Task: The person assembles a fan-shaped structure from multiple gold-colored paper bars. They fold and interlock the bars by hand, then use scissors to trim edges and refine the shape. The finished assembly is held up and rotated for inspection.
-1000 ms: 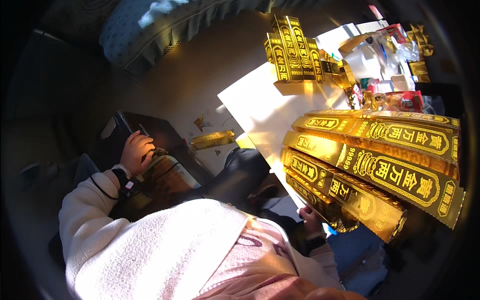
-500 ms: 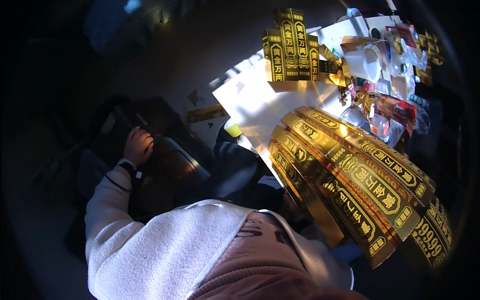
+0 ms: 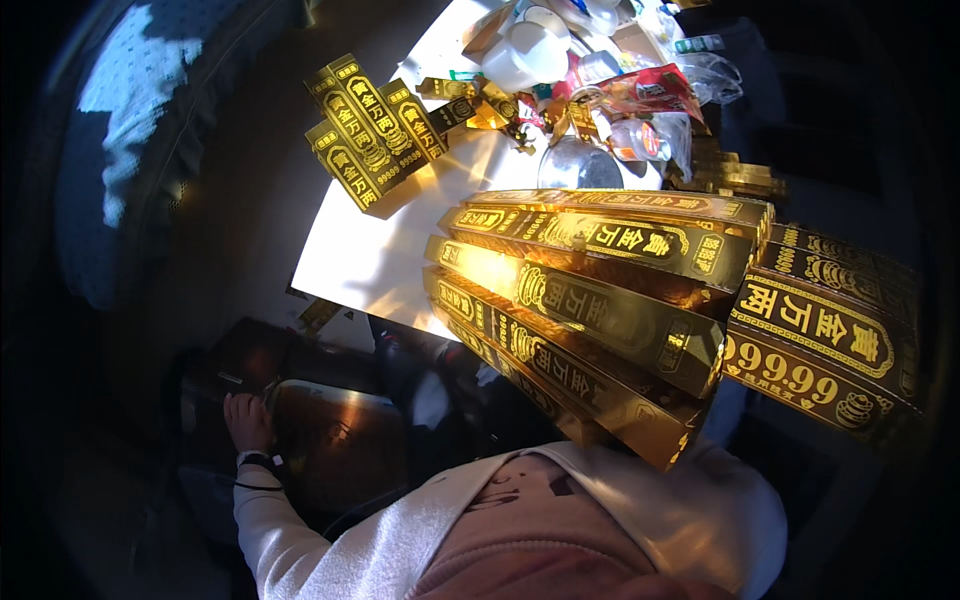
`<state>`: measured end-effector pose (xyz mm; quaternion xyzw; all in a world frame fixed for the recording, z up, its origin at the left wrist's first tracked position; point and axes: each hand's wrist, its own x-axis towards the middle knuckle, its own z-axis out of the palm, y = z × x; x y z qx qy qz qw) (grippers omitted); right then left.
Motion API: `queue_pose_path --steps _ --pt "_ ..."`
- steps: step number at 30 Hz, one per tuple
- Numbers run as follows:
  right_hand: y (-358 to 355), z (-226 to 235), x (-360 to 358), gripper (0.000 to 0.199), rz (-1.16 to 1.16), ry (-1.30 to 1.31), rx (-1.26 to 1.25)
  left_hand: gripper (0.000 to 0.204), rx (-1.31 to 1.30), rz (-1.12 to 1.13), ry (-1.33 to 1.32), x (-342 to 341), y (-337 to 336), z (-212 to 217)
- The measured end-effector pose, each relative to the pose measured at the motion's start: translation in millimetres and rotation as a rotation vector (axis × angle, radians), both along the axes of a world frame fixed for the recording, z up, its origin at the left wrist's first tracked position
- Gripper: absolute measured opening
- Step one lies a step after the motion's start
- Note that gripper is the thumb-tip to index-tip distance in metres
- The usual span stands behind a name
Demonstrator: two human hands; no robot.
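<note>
My left hand [image 3: 248, 422] is low at the left, beside a dark brown, round-cornered panel [image 3: 340, 430]. Its fingers look curled, and whatever they hold is hidden in shadow. A dark band with a small white piece circles that wrist. My right hand does not show; the right sleeve [image 3: 715, 500] runs behind a fanned row of long gold-and-black cartons [image 3: 610, 310]. These cartons lie side by side over the table's near right part. More gold-and-black cartons [image 3: 810, 320] are just right of them.
A stepped group of gold cartons [image 3: 370, 140] stands at the white table's [image 3: 350, 245] far left. Crowded at the back are a white tub [image 3: 525, 55], a round metallic container [image 3: 578, 165], a red packet [image 3: 650, 90] and clear plastic. Pale blue patterned cloth [image 3: 130, 120] hangs far left.
The view has turned, so the table and cartons sit further left and the long cartons lie more level. My left hand appears lower, still beside the brown panel.
</note>
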<state>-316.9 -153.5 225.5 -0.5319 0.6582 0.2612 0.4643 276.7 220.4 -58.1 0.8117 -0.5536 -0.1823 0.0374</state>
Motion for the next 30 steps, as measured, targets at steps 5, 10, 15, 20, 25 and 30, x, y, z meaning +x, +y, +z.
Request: queue_pose_path --steps 5,10,15,20,25,30 --pt "-11 22 -30 0.023 -0.023 -0.038 -0.018 0.037 0.11 0.02 -0.135 -8 7 -13" --pt "-25 31 -63 0.029 -0.229 -0.161 0.029 0.054 0.331 0.17 -0.233 -22 2 -24" --pt "-34 48 -79 0.017 -0.293 -0.348 -0.16 0.066 0.612 0.479 0.261 -30 -60 -44" --pt "-49 66 -77 0.018 -0.251 -0.413 -0.41 0.05 -0.142 0.623 1.006 -75 -167 66" --pt "-73 105 -68 0.024 -0.434 -0.649 -0.842 0.046 -0.622 0.506 1.218 -100 -279 327" --pt "-92 155 -42 0.048 -0.336 -0.897 -1.046 0.064 -0.949 0.119 0.858 -154 -342 503"
